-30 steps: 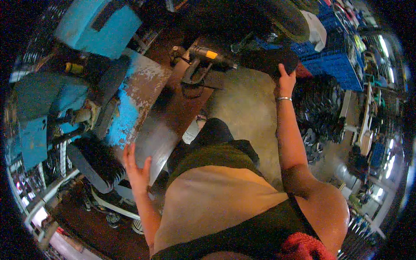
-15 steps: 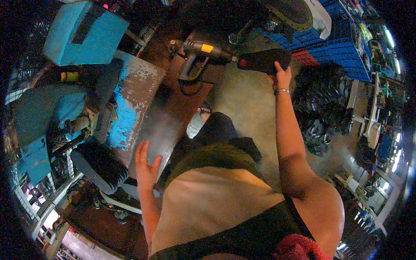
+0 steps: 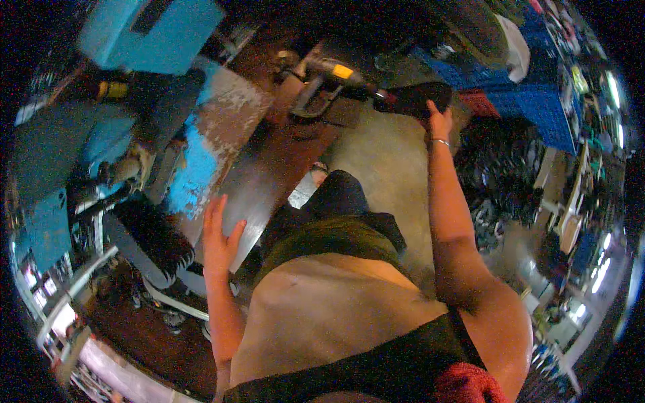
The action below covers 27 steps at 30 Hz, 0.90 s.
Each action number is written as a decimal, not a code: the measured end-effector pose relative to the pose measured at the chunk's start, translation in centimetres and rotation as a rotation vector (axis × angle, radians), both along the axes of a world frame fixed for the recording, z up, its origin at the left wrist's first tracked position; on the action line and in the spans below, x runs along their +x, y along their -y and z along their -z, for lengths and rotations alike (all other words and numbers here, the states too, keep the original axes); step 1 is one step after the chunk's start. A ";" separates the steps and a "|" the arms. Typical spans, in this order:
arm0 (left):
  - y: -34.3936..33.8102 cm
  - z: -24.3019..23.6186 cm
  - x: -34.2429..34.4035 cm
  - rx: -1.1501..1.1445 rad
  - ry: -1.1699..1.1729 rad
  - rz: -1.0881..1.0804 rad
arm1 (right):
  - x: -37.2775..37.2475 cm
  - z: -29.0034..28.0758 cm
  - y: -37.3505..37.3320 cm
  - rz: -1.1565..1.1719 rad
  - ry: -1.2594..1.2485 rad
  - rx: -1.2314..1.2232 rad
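In head view, grips a dark shoe-shaped piece (image 3: 415, 99), upper right of centre, in the right hand (image 3: 440, 122), by the heat gun (image 3: 341, 71); spreads the left hand (image 3: 219, 243), empty, lower left; probably heating, calls for steady aim

The left hand (image 3: 220, 235) could pass along the right edge of the tabletop (image 3: 265, 178) until the heat gun (image 3: 330, 68) blocks it.

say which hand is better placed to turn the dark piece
Probably the right hand: it grips the dark piece near the heat gun, while the left hand is empty and farther off.
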<state>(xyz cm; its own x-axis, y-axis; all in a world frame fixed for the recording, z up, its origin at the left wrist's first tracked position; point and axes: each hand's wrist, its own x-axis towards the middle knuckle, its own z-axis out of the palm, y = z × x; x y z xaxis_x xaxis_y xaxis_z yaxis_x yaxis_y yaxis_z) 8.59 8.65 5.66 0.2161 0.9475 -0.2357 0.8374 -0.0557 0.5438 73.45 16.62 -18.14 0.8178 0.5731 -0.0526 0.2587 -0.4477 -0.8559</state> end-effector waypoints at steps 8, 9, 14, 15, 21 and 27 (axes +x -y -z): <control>-7.9 4.1 -2.5 0.360 -0.064 -0.166 | -0.4 -14.9 1.0 -0.131 0.292 0.115; -10.1 5.0 -2.8 0.345 -0.052 -0.172 | -1.5 -15.6 0.3 -0.113 0.141 0.270; -22.8 7.5 -3.4 0.224 -0.339 -0.070 | -10.8 -20.6 -6.8 -0.704 0.742 0.108; -24.4 6.9 -3.6 0.216 -0.465 -0.036 | -14.0 -22.2 -7.9 -0.773 0.914 0.110; -28.4 8.4 -6.2 0.032 -0.492 -0.019 | -35.8 -29.1 -14.9 -0.948 0.343 0.322; -16.0 8.3 -1.0 0.055 -0.286 0.081 | -52.4 -26.5 -20.4 -1.104 -0.614 0.293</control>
<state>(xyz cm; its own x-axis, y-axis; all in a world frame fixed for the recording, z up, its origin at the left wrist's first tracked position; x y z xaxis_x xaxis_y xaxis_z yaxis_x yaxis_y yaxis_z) 7.58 24.64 -2.66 0.2242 0.9429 -0.2463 0.9476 -0.1519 0.2810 21.02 37.01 8.31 -0.2047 0.9788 -0.0069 -0.0982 -0.0276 -0.9948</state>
